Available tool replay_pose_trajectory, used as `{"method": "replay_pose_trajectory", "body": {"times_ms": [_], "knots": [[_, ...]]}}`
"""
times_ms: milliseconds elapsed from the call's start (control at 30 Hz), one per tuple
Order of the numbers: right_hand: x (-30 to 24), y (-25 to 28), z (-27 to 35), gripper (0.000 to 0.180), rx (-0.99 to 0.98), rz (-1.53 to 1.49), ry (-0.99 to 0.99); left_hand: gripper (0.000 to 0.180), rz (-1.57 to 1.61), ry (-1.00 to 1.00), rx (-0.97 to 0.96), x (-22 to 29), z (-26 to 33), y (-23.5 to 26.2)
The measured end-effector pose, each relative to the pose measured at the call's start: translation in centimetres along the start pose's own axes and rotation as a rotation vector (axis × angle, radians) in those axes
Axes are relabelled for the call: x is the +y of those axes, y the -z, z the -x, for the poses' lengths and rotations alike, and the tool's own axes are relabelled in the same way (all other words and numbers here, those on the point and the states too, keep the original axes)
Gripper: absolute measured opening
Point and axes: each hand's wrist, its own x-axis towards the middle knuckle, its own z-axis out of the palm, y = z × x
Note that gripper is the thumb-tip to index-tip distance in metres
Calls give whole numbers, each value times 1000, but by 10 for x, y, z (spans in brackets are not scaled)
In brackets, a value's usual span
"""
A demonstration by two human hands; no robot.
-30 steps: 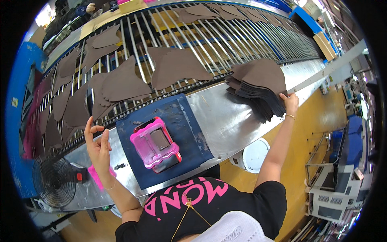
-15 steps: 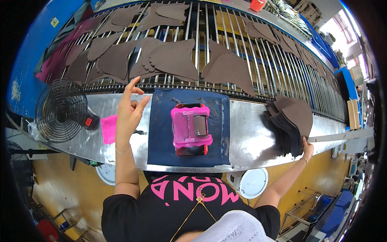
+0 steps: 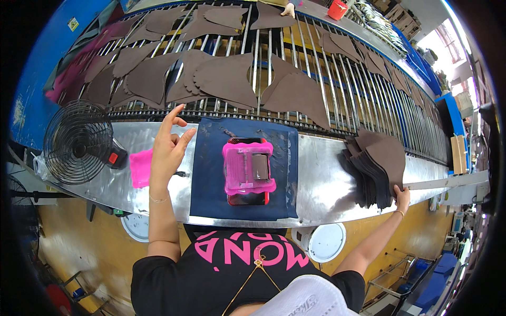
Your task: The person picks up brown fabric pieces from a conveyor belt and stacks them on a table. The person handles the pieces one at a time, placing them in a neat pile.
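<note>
My left hand (image 3: 169,150) is raised over the metal table, index finger and thumb apart, holding nothing. At the right, my right hand (image 3: 402,198) pinches the near corner of a brown cut piece (image 3: 387,152) on top of a fanned stack of similar pieces. Between my hands, a pink scalloped tray (image 3: 235,171) with a dark brown roller-like block (image 3: 260,167) in it rests on a black-and-red base (image 3: 247,199). A dark blue mat (image 3: 211,203) lies under them.
Beyond the table (image 3: 327,179), a rack of metal rods (image 3: 345,95) carries several brown pieces (image 3: 224,79). Another person's hand (image 3: 288,9) touches a piece at its far side. A black wire fan (image 3: 79,142) and a pink sheet-like item (image 3: 140,168) are at left. White buckets (image 3: 327,242) stand below.
Another person's hand has appeared at the far side of the rack with a brown piece. Brown pieces on the rods have shifted slightly left. My hands keep nearly the same pose.
</note>
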Motion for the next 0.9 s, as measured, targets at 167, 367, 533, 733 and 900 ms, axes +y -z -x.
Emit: {"method": "replay_pose_trajectory", "body": {"times_ms": [167,367,533,733,900], "knots": [[-66,49,58,35,151,-400,124,54,-26,-18,-22,3,-3,1],[-179,100,145,36,254,-1023,402,54,88,-107,-165,33,-17,-21],[-285,62,224,41,-3,-1472,444,53,398,-422,-129,67,-26,-62],[-348,1,299,25,-452,-1298,910,20,403,-50,-234,82,-15,11],[-374,-33,339,24,-671,-1140,961,13,123,-105,19,72,12,77]]}}
